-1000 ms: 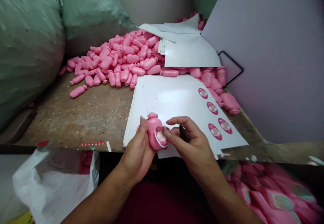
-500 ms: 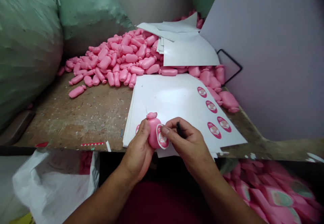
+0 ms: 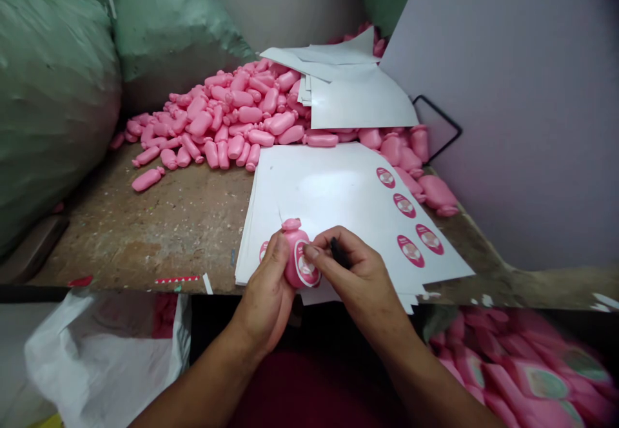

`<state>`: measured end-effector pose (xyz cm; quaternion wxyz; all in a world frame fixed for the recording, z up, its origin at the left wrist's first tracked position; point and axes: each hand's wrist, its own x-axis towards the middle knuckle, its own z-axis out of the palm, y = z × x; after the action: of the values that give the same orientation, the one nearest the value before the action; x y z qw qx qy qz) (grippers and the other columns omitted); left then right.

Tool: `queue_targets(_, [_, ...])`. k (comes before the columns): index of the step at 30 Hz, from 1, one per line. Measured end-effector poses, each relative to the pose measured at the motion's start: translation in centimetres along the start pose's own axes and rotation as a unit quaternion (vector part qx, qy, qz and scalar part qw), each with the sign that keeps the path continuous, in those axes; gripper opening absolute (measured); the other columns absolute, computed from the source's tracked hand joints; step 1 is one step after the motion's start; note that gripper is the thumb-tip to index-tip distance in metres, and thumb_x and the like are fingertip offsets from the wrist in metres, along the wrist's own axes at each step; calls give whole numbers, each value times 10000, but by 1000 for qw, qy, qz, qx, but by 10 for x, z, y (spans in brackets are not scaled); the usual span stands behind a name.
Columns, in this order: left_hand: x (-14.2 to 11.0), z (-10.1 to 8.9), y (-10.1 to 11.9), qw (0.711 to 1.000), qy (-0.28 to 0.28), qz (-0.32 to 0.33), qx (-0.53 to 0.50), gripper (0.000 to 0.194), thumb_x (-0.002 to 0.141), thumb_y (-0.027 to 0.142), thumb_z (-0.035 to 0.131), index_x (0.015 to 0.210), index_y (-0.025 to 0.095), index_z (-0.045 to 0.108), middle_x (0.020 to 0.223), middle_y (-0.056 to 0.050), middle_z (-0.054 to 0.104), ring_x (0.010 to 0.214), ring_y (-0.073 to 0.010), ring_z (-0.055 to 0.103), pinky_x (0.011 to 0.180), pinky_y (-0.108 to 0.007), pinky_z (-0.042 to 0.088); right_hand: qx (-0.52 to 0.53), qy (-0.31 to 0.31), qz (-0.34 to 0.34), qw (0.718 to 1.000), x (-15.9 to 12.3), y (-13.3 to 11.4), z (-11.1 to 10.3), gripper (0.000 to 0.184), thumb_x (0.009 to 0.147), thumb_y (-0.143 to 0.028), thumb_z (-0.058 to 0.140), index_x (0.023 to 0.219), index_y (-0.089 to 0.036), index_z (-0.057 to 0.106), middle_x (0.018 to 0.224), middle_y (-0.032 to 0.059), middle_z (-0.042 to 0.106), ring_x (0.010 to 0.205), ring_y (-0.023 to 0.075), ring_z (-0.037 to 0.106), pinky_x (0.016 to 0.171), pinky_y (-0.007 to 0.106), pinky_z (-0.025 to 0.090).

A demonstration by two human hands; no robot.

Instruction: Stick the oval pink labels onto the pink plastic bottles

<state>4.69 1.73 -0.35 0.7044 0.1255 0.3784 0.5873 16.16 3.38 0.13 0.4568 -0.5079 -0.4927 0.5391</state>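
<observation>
My left hand is closed around a small pink plastic bottle, its neck pointing away from me. An oval pink-and-white sticker lies against the bottle's front right side. My right hand has its thumb and fingertip at the sticker's upper part. Tucked within its curled fingers is a short black tool, whose kind I cannot make out. Beneath both hands lies a stack of white sticker sheets, with several oval stickers left along the right side.
A heap of pink bottles covers the back of the worn table. White sheets rest on it. Green sacks stand left. A pale panel rises right. Below the edge are a white bag and labelled pink bottles.
The sticker now lies flatter on the bottle, its edge no longer standing out to the right. My right hand has shifted slightly left along with it; my left hand keeps its hold.
</observation>
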Motion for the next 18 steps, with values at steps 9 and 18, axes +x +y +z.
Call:
queue_targets(9, [1,-1,1,1000,-14,3,23,300,899,430,660,1100,210,694,1039,-39,706,1160,-191,608,1103,-338,362,10,-4,18,1000,-1,3,-1,219,792,-376,682,717,-204,569,592,-56,508,561,107,468,539,242,394])
queue_targets(18, [1,-2,1,999,-16,1,31,304,906,428,652,1114,210,694,1050,-44,702,1192,-202,590,1106,-345,353,16,-8,17,1000,1,3,-1,226,802,-380,692,725,-215,559,608,-51,524,555,117,493,546,263,417])
